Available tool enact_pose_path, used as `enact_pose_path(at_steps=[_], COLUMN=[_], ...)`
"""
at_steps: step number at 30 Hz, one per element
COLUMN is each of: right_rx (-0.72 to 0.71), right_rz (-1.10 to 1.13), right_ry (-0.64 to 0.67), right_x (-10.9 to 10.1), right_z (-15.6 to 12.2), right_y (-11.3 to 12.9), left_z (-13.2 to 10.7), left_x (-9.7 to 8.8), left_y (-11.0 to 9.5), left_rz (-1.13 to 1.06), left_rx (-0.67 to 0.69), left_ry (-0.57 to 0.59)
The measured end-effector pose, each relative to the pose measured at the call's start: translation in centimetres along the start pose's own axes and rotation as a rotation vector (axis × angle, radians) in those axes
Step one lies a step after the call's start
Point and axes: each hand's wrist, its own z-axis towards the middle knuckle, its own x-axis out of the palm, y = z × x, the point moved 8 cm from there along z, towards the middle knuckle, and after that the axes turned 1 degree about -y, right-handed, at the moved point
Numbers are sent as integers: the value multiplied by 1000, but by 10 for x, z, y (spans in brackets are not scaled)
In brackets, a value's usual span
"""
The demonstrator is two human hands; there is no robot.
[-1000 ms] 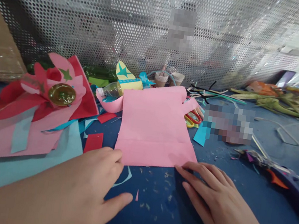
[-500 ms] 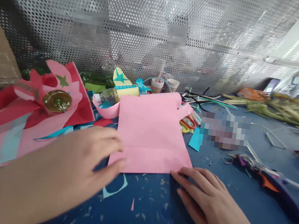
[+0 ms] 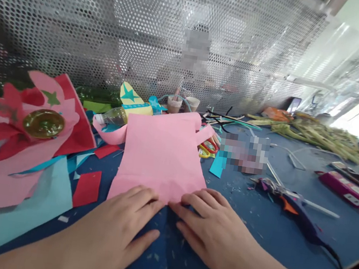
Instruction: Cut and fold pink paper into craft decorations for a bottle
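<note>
We are pressing left hand [image 3: 119,220] and right hand [image 3: 209,224], fingers flat and open, on pink paper [image 3: 161,154] near edge | scissors [image 3: 209,148] lying just beyond paper on desk [image 3: 254,217].

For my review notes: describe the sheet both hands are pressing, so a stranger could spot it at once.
On the blue table, before the perforated metal screen, lies a pink paper sheet; left hand and right hand press its near edge. Unlike the cut scraps and paper flower beside it, it is plain and whole.
</note>
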Motion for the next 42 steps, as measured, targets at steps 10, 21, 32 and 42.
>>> enact_pose_path(at_steps=[10,21,32,42], right_rx=[227,538,550,692], right_rz=[7,495,1039,1521], right_ry=[18,-95,-202,-322], right_x=[-18,3,-20,-6], right_z=[-37,4,7,24], right_y=[-62,-99,-109,-118], left_z=[11,11,-5,1], left_x=[5,-2,-41,-8], left_y=[38,37,100,84], left_rz=[-303,-333,-438,-1503], left_rx=[-108,-30,-520,-697], left_ry=[-3,-103,-624,-232])
